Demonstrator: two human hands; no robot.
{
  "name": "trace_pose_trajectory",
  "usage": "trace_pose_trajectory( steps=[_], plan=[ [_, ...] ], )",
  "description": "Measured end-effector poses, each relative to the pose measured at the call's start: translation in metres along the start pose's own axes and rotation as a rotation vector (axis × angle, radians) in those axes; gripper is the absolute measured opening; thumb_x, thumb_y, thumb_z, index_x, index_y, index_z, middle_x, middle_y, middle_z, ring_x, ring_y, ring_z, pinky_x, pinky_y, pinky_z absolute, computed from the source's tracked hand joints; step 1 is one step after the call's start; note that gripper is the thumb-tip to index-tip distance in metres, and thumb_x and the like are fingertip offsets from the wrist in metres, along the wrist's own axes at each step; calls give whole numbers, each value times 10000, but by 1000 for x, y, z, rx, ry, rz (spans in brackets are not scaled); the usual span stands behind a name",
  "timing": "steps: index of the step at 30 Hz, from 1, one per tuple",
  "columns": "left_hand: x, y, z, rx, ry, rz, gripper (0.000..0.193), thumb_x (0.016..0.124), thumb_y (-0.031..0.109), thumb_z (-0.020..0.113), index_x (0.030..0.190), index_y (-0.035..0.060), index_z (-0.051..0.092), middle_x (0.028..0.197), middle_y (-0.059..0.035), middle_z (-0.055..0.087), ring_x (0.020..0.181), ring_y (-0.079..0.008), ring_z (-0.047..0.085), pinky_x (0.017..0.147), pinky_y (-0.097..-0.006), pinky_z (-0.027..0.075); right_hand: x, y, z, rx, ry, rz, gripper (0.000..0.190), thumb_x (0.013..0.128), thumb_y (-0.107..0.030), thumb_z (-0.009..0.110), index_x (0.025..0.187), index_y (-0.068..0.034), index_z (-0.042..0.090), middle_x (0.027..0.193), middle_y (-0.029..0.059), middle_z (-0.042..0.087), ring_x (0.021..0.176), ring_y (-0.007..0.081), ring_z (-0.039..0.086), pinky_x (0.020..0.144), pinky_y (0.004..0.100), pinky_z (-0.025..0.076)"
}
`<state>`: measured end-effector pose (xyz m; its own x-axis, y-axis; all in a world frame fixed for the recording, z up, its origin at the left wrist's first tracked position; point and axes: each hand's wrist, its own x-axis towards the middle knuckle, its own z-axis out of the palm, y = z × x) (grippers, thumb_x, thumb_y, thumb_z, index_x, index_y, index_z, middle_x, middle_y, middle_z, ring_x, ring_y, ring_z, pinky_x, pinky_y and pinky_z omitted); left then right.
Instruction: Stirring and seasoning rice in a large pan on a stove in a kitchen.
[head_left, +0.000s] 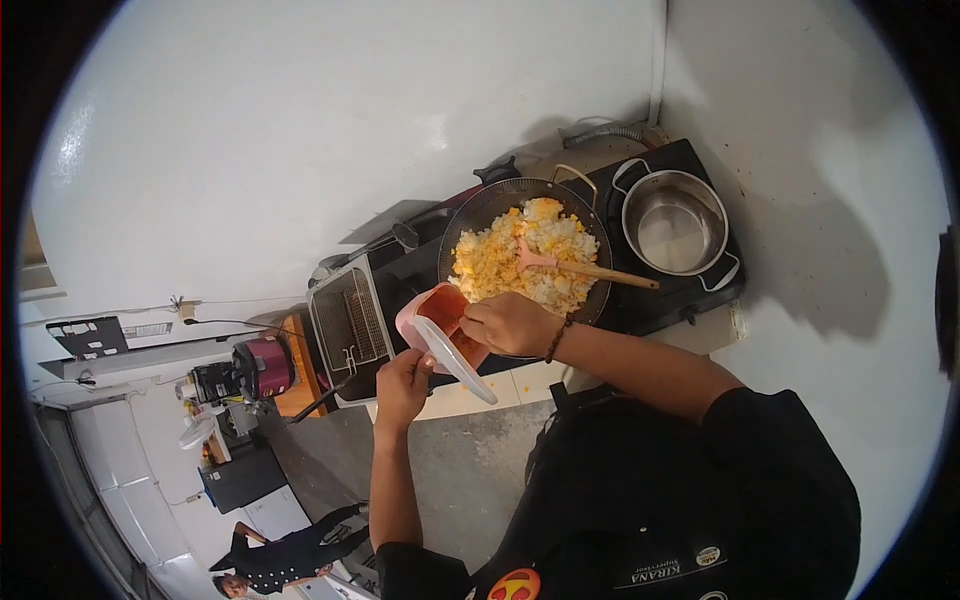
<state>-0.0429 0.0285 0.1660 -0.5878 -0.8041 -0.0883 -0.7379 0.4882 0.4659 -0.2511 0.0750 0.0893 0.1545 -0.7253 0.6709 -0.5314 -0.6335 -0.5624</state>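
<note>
My left hand (406, 382) grips a pink plastic container (420, 321) and its raised white lid (454, 356). Orange-red seasoning or paste lines the inside of the container. At its mouth is my right hand (511, 324), fingers curled and partly inside; whether they pinch something is hidden. Just beyond both hands a large dark wok (480, 201) sits on the stove, holding white rice (574, 244) mixed with yellow-orange bits. A pink spatula with a wooden handle (607, 274) lies across the rice, its handle over the wok's rim.
A steel pot (675, 222) stands on the black stove (686, 154) right of the wok. On the left are a fryer with a wire basket (349, 319) and a maroon rice cooker (264, 366). Another person (281, 559) is farther back at lower left. A wall runs behind the stove.
</note>
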Motion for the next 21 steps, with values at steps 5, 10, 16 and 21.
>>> trace_pose_trajectory(
  steps=[5, 10, 16, 21],
  plan=[
    [5, 1, 0, 4, -12, -47, 292, 804, 236, 543, 652, -7, 486, 542, -141, 451, 466, -268, 454, 452, -326, 356, -7, 15, -36, -83, -33, -39, 104, 689, -130, 508, 660, -36, 474, 632, 78, 464, 568, 219, 531, 472, 322, 426],
    [18, 11, 0, -17, -44, -88, 276, 802, 227, 542, 663, -7, 495, 547, -138, 458, 475, -267, 464, 460, -330, 362, 1, 8, -49, -92, 35, -12, 97, 689, -131, 507, 677, -37, 490, 633, 74, 464, 565, 215, 530, 480, 322, 433],
    [24, 21, 1, -11, -48, -66, 250, 804, 207, 537, 680, -9, 509, 552, -139, 464, 485, -263, 467, 470, -325, 365, -5, 21, -28, -40, -78, 44, 98, 694, -135, 511, 675, -41, 497, 629, 69, 466, 564, 206, 533, 481, 318, 435],
    [17, 17, 0, 7, -48, -88, 255, 807, 208, 531, 677, -11, 508, 548, -140, 462, 475, -260, 462, 467, -329, 362, -19, 17, -80, -209, 77, 29, 104, 672, -140, 546, 692, -48, 504, 613, 61, 455, 563, 208, 532, 470, 319, 430]
  ],
)
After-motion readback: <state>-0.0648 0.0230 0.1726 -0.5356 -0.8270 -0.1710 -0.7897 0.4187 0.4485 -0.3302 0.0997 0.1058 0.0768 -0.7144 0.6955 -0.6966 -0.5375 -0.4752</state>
